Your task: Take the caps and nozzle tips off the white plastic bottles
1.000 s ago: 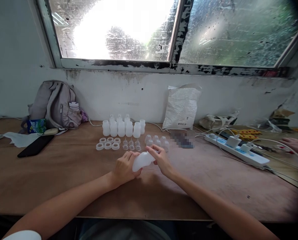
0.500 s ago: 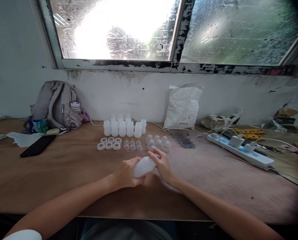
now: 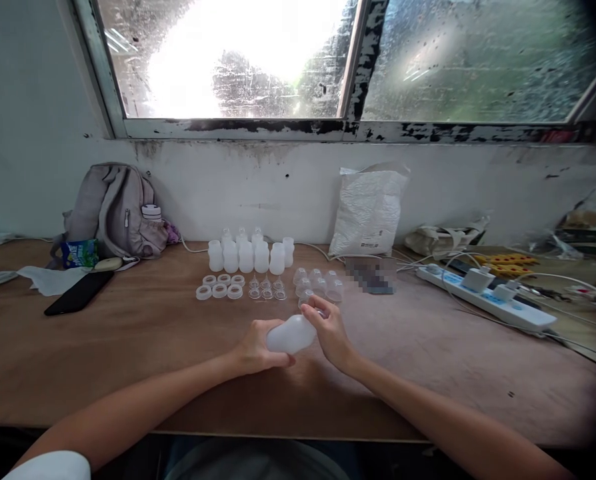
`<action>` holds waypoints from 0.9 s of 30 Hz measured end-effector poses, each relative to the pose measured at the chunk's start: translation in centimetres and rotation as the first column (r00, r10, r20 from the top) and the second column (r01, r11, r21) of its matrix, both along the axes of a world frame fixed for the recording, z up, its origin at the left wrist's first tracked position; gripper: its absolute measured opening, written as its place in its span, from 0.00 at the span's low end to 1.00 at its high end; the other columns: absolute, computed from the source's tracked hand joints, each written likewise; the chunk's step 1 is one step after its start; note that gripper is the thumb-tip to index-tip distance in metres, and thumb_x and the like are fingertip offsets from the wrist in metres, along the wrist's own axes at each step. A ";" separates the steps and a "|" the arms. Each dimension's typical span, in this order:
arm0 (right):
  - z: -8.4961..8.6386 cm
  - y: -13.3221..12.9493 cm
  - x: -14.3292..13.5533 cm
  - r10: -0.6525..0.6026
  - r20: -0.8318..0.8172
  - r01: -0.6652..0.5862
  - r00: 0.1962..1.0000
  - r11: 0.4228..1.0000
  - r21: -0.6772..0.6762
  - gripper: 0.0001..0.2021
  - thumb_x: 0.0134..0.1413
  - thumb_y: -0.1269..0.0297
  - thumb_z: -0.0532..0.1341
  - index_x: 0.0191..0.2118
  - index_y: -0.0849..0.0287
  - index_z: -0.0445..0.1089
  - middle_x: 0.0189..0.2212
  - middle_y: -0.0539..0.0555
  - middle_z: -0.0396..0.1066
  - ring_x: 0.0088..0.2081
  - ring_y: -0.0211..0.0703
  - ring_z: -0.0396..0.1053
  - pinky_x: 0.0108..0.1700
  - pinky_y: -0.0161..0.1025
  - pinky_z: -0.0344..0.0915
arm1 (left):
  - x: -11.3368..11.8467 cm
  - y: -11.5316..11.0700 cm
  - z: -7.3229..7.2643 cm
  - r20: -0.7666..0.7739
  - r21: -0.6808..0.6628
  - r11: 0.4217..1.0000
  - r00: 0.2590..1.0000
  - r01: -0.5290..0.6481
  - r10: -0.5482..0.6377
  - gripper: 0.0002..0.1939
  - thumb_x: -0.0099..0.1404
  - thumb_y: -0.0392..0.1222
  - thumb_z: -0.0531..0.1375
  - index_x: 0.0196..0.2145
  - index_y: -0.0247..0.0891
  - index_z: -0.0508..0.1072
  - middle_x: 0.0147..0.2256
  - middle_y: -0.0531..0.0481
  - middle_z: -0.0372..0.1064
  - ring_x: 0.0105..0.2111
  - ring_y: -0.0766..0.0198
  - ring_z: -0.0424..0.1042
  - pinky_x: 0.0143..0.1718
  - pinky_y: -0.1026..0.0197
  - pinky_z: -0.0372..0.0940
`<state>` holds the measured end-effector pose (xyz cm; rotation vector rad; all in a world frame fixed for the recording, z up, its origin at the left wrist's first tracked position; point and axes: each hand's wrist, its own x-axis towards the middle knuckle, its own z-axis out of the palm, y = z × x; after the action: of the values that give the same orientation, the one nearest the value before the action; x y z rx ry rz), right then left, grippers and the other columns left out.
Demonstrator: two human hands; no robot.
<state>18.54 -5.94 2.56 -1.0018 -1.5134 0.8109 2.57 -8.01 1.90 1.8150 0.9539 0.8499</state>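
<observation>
Held bottle (image 3: 291,335), translucent white, lies tilted between the two hands, above the near part of the wooden table (image 3: 143,360). Left hand (image 3: 259,347) is wrapped around its left end, thumb along the near underside. Right hand (image 3: 331,330) is at the other end, thumb and forefinger bent in close; whether they pinch the bottle itself or some small transparent part there cannot be told. Risks, as judged: the smooth wall could slide out of the left grip if the right hand pulled or twisted hard; too firm a squeeze might dent the wall, if it is thin. A swing of the right knuckles could topple the transparent domed covers (image 3: 334,285), which stand just beyond them; a dropped bottle might roll into the transparent teats (image 3: 267,289) or white rings (image 3: 219,290). Further back, the standing bottles (image 3: 245,257) are close-set, so one knocked over would likely take neighbours. Hard to make out: left fingertips, hidden behind the bottle; its right end, covered by the right hand; the nearest dome, overlapping the right fingers, contact uncertain. A flat item (image 3: 371,276) at right is pixelated, unidentifiable. Forearms run off below.
</observation>
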 end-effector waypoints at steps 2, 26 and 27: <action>0.4 -0.3 0.0 0.009 -0.023 -0.009 1.000 1.000 0.024 0.14 0.45 0.61 0.55 0.17 0.60 0.52 0.15 0.45 0.48 0.18 0.30 0.48 0.19 0.30 0.46 | 0.1 -0.1 0.1 0.087 -0.144 0.987 0.995 0.067 -0.055 0.15 0.41 0.39 0.62 0.29 0.32 0.68 0.22 0.54 0.61 0.20 0.71 0.58 0.18 0.69 0.52; 1.2 3.1 2.4 0.441 0.129 -0.390 0.888 0.872 -0.297 0.16 0.47 0.51 0.55 0.33 0.62 0.61 0.20 0.48 0.62 0.16 0.30 0.60 0.13 0.28 0.59 | -4.2 4.7 0.4 0.098 -0.367 0.894 0.966 0.257 -0.238 0.17 0.48 0.40 0.58 0.36 0.28 0.68 0.20 0.53 0.64 0.11 0.74 0.56 0.08 0.71 0.44; 1.3 3.1 2.4 0.444 0.110 -0.403 0.889 0.874 -0.272 0.16 0.46 0.52 0.57 0.33 0.62 0.62 0.21 0.48 0.62 0.18 0.31 0.61 0.15 0.28 0.60 | -4.2 4.7 0.3 0.099 -0.369 0.893 0.966 0.258 -0.238 0.17 0.48 0.40 0.58 0.36 0.28 0.68 0.20 0.53 0.64 0.12 0.74 0.56 0.08 0.71 0.44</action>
<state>20.93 -2.88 3.89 -0.9411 -1.8501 1.2759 -1.64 -3.28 2.20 1.5279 0.7701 0.5072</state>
